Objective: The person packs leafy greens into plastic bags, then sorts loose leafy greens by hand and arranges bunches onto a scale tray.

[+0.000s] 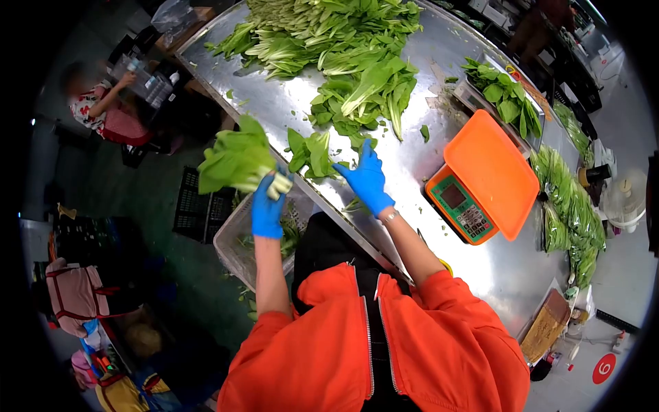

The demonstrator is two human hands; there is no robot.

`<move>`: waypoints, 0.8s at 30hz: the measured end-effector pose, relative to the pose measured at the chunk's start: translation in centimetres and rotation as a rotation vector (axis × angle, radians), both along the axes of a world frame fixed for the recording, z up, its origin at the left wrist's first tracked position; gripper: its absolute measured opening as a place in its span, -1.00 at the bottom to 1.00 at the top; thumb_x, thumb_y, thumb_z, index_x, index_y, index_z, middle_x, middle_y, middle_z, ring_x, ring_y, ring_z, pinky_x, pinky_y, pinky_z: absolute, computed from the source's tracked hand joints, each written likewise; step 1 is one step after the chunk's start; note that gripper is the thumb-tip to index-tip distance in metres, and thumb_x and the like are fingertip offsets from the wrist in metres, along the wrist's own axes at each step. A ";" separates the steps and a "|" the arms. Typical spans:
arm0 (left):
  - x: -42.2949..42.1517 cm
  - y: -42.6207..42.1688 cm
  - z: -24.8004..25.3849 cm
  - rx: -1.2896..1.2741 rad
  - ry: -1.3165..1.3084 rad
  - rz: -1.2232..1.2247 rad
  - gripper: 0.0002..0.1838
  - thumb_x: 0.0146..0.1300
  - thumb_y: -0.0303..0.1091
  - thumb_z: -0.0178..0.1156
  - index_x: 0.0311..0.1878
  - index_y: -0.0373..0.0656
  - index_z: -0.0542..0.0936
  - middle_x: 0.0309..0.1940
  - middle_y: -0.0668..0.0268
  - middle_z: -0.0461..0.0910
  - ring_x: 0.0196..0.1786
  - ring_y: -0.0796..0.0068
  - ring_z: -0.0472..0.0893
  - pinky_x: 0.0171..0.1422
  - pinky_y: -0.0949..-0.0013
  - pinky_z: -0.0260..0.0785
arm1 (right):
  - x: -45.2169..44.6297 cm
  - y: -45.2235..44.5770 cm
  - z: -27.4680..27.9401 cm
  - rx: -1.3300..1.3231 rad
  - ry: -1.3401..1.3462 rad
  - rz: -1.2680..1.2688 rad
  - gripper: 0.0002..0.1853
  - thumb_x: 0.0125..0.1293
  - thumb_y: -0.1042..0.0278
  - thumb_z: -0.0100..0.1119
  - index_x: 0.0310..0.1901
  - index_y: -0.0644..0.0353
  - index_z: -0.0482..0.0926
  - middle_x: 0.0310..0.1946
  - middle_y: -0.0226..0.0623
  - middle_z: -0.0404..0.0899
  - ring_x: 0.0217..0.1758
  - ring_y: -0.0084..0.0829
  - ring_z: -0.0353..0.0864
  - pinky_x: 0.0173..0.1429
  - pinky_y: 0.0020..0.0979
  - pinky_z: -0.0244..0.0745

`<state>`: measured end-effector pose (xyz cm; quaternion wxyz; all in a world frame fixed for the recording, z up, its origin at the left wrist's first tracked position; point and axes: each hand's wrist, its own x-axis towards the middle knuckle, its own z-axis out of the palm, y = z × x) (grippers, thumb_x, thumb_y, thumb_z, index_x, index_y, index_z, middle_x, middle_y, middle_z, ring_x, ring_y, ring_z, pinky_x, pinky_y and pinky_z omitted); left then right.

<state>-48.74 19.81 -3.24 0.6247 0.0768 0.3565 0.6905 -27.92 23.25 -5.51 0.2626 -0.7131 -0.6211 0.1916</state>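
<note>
My left hand (269, 206), in a blue glove, is closed round the pale stems of a bunch of leafy greens (237, 159). The leaves point up and left, beyond the table edge. My right hand (367, 180), also blue-gloved, has its fingers spread just above the metal table (429, 254). Close to its fingertips lie loose green leaves (312, 152). A large heap of the same greens (329, 34) covers the far part of the table. Under my left forearm stands a clear plastic bin (240, 230) with leaf scraps inside.
An orange scale (491, 175) stands right of my right hand. Behind it is a tray of leaves (504, 96); bagged greens (570, 213) lie along the right side. A black crate (199, 206) sits on the floor at left. Another person (110, 106) sits at far left.
</note>
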 end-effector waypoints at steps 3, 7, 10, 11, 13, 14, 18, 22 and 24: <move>1.0 4.8 -2.8 -0.020 0.027 -0.039 -0.77 0.00 -0.48 0.11 -0.22 -0.29 0.43 -0.22 0.22 0.45 -0.16 0.41 0.46 -0.11 0.37 0.35 | -0.7 1.4 0.1 -0.049 -0.034 0.065 -0.01 -0.20 -0.03 0.28 0.21 0.18 -0.06 -0.03 0.06 0.23 -0.10 -0.04 0.32 -0.13 -0.20 0.37; 2.9 5.3 0.0 0.070 -0.052 -0.023 -0.68 0.07 -0.47 0.03 -0.07 -0.32 0.34 -0.10 0.17 0.41 0.00 0.32 0.40 0.00 0.22 0.32 | 0.1 2.6 2.0 -0.056 -0.075 0.121 -0.25 -0.12 0.19 0.23 0.17 -0.03 0.12 -0.04 0.01 0.26 -0.07 -0.05 0.32 -0.15 -0.17 0.37; 2.6 3.9 0.1 0.164 -0.087 -0.053 -0.60 0.11 -0.47 -0.03 0.05 -0.31 0.21 0.02 0.15 0.34 0.10 0.20 0.33 0.12 0.06 0.24 | -1.0 4.8 0.6 0.216 -0.075 0.162 -0.46 -0.10 0.40 0.13 0.03 -0.03 0.32 -0.02 -0.07 0.27 -0.04 -0.10 0.31 -0.15 -0.19 0.35; 2.4 3.6 0.0 0.157 -0.132 -0.040 -0.60 0.12 -0.46 -0.03 0.04 -0.31 0.22 0.02 0.15 0.33 0.10 0.20 0.32 0.12 0.07 0.24 | -1.8 6.5 -0.5 0.284 -0.190 0.300 -0.46 -0.11 0.44 0.10 0.03 -0.02 0.32 -0.02 -0.08 0.27 -0.04 -0.11 0.31 -0.13 -0.19 0.34; 1.7 3.1 -0.6 0.142 -0.226 -0.012 -0.61 0.14 -0.43 -0.02 0.04 -0.31 0.23 0.02 0.16 0.33 0.12 0.26 0.30 0.12 0.13 0.24 | -2.8 8.6 -1.9 0.439 -0.318 0.477 -0.60 -0.12 0.46 0.04 -0.12 0.02 0.44 -0.05 -0.11 0.31 -0.04 -0.15 0.33 -0.17 -0.23 0.33; 0.9 2.7 -1.4 0.143 -0.222 -0.011 -0.61 0.14 -0.43 -0.02 0.04 -0.31 0.23 0.02 0.16 0.33 0.12 0.26 0.30 0.12 0.13 0.24 | -2.9 9.2 -2.2 0.441 -0.315 0.478 -0.60 -0.12 0.46 0.04 -0.12 0.02 0.44 -0.05 -0.11 0.31 -0.04 -0.15 0.33 -0.17 -0.23 0.33; -0.7 1.2 -1.4 0.158 -0.337 0.110 -0.67 0.12 -0.46 0.02 -0.01 -0.29 0.32 -0.10 0.21 0.43 -0.10 0.39 0.46 0.04 0.24 0.31 | -1.4 9.3 -1.6 0.236 0.004 0.457 -0.86 -0.04 0.44 0.02 -0.39 0.08 0.52 -0.29 -0.18 0.45 -0.19 -0.18 0.39 -0.21 -0.30 0.34; -0.2 0.8 -1.9 0.111 -0.366 0.095 -0.70 0.14 -0.48 -0.01 -0.03 -0.32 0.33 -0.21 0.21 0.47 -0.16 0.39 0.47 0.03 0.21 0.33 | -0.3 7.2 -1.6 0.357 0.126 0.351 -0.76 -0.05 0.45 0.04 -0.26 0.10 0.50 -0.44 -0.24 0.43 -0.25 -0.25 0.42 -0.19 -0.30 0.36; 0.0 1.0 -1.8 0.121 -0.338 0.104 -0.70 0.15 -0.48 -0.01 -0.03 -0.32 0.34 -0.22 0.20 0.47 -0.16 0.39 0.47 0.03 0.21 0.33 | -1.0 7.1 -2.2 0.270 -0.206 0.546 -0.73 -0.08 0.42 0.07 -0.23 0.08 0.49 -0.41 -0.21 0.43 -0.26 -0.24 0.43 -0.19 -0.29 0.36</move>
